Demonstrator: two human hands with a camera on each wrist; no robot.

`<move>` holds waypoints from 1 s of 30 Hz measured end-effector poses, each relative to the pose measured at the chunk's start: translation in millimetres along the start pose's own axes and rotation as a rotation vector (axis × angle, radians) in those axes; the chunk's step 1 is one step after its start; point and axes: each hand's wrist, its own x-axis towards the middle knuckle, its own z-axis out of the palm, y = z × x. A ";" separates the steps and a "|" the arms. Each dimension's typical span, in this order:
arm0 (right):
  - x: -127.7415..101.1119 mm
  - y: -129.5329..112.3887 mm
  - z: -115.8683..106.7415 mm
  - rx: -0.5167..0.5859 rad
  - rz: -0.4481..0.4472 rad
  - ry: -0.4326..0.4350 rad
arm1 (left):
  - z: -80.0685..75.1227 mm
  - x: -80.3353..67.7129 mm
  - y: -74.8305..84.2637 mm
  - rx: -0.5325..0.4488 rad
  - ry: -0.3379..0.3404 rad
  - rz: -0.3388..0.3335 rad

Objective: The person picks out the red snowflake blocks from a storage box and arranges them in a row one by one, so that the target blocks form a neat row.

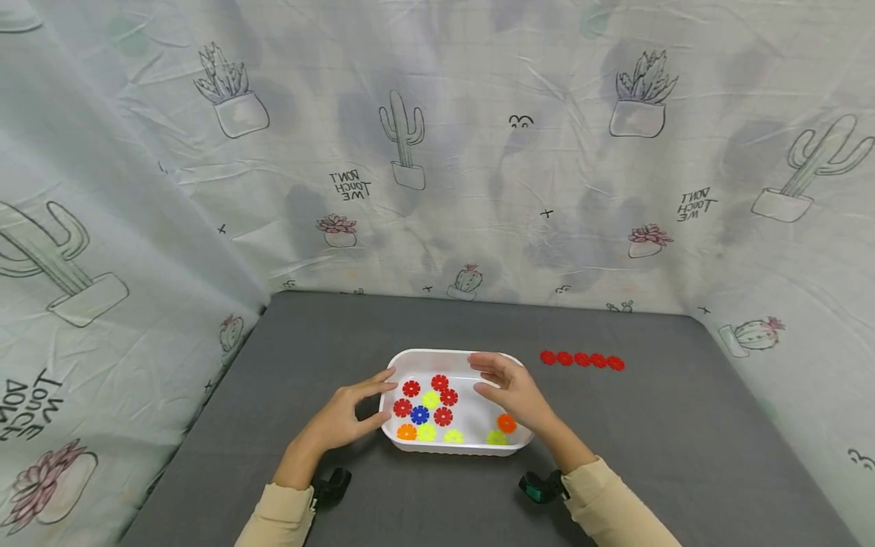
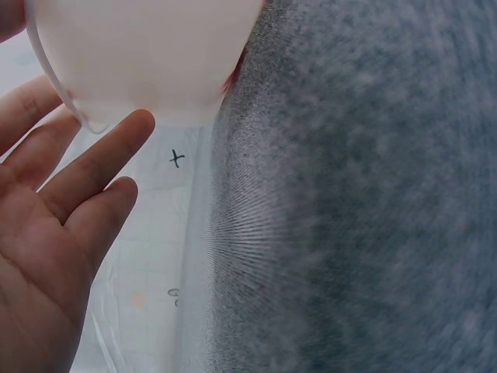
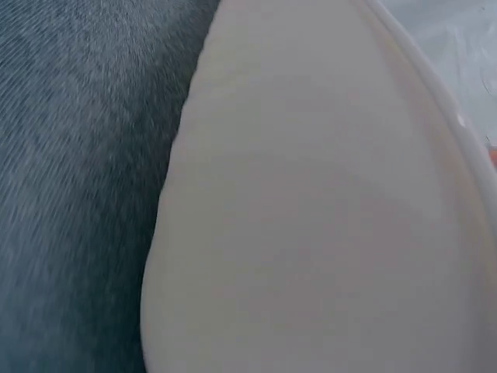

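A white plastic tray (image 1: 454, 449) stands on the grey table. In it lie several notched, flower-shaped plastic discs: red discs (image 1: 443, 416), a blue disc (image 1: 420, 415), yellow-green discs (image 1: 453, 436) and orange discs (image 1: 406, 432). At the tray's left end my left hand (image 1: 338, 416) touches the rim with spread, fairly straight fingers; the left wrist view shows that palm (image 2: 39, 249) beside the tray wall (image 2: 147, 54). Over the tray's right side hovers my right hand (image 1: 514, 391), fingers loosely bent, with no disc visible in it. The right wrist view shows mostly tray wall (image 3: 311, 194), no fingers.
Beyond the tray's right end, a row of several red discs (image 1: 581, 359) lies on the grey tabletop (image 1: 649, 456). A pale curtain (image 1: 465, 152) printed with cactus drawings hangs behind the table and along both sides.
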 end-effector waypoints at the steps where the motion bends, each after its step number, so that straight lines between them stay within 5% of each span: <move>1: 1.9 -1.7 3.2 -0.001 0.015 -0.018 | 0.0 0.4 0.1 0.001 0.000 0.007; 11: 21.1 -32.8 26.0 -0.067 0.050 -0.224 | -0.8 1.6 0.5 0.010 0.003 0.003; 20: 30.1 12.7 36.5 -0.108 0.103 -0.341 | 0.7 3.3 1.9 -0.002 -0.003 0.030; 30: 29.5 21.9 38.3 -0.215 0.189 -0.380 | 0.4 3.2 2.5 0.004 0.010 0.030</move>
